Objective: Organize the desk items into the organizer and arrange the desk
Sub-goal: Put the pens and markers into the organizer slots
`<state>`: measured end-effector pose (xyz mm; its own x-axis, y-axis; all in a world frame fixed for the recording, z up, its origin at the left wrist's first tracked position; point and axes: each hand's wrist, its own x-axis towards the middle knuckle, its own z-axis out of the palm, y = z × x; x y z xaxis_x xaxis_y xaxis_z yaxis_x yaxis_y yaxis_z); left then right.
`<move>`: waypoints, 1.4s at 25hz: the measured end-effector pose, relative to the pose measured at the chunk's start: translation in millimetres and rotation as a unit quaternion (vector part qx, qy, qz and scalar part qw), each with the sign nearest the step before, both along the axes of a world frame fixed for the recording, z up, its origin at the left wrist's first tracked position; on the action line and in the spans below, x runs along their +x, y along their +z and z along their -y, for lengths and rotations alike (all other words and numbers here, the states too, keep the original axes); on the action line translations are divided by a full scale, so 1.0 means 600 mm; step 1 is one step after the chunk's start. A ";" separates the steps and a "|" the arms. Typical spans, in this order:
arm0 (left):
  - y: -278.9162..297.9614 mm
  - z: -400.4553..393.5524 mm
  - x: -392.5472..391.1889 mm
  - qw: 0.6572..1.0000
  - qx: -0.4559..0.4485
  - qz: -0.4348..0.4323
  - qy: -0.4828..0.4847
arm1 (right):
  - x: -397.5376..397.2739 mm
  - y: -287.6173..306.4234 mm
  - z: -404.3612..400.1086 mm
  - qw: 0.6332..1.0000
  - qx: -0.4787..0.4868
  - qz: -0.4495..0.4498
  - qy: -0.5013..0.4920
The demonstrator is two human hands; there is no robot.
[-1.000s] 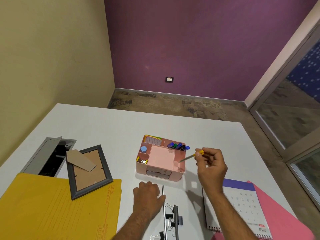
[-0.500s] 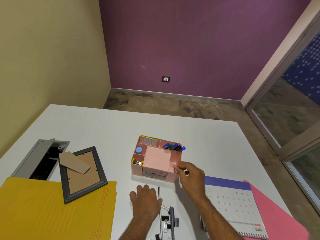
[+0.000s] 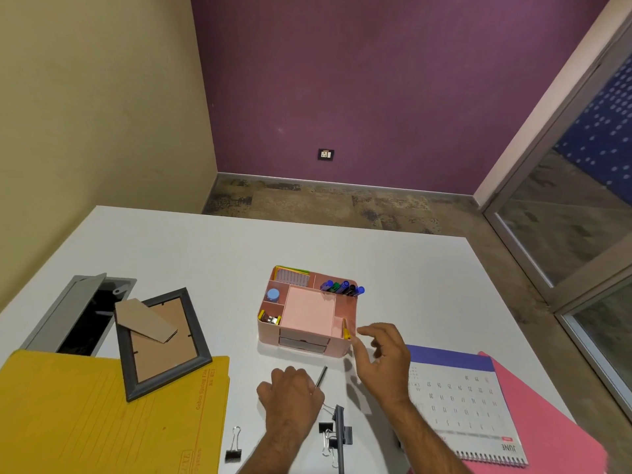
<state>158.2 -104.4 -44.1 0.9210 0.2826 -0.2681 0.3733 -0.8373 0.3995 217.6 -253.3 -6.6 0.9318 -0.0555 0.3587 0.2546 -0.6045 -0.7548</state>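
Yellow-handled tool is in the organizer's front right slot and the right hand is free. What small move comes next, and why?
Probably close the left hand on the thin pen lying under its fingertips and lift it toward the pink organizer. The pen lies loose on the desk, the markers already stand in the back right compartment, and the right hand hovers open, holding nothing.

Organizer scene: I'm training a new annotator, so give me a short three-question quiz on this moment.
1. True or false: the right hand holds the yellow item.
2. Which organizer corner holds the markers? A near left, B far right, C near right.
3. What does the picture frame partly lie on?

Key: 1 false, it is open beside the organizer and the item sits in the near right slot. 2 B. 3 the yellow folder.
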 end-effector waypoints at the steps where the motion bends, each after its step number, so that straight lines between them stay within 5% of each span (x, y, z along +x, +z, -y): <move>1: 0.003 -0.002 0.000 1.000 -0.022 0.017 0.009 | -0.004 0.004 -0.001 1.000 0.018 0.003 -0.007; 13: 0.042 0.009 0.001 0.949 -0.216 0.227 -0.029 | -0.037 0.034 -0.035 0.964 0.221 -0.151 0.014; 20: 0.055 0.000 -0.013 0.896 -0.418 0.142 0.047 | -0.008 0.114 -0.022 0.969 0.238 -0.065 0.004; 24: 0.025 0.003 -0.029 0.959 -0.278 0.052 -0.013 | 0.017 0.165 -0.010 0.980 0.196 0.040 -0.003; 28: 0.011 0.018 -0.040 0.973 -0.229 -0.006 -0.035 | 0.027 0.161 -0.008 0.990 0.089 0.108 0.000; 35: -0.006 0.045 -0.046 0.979 -0.193 -0.038 -0.053 | 0.022 0.061 -0.015 0.995 -0.075 0.001 0.063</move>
<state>130.7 -131.6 -47.6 0.9126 0.0510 -0.4057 0.3339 -0.6657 0.6674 230.6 -244.6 30.0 0.9272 0.1159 0.3561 0.3367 -0.6743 -0.6573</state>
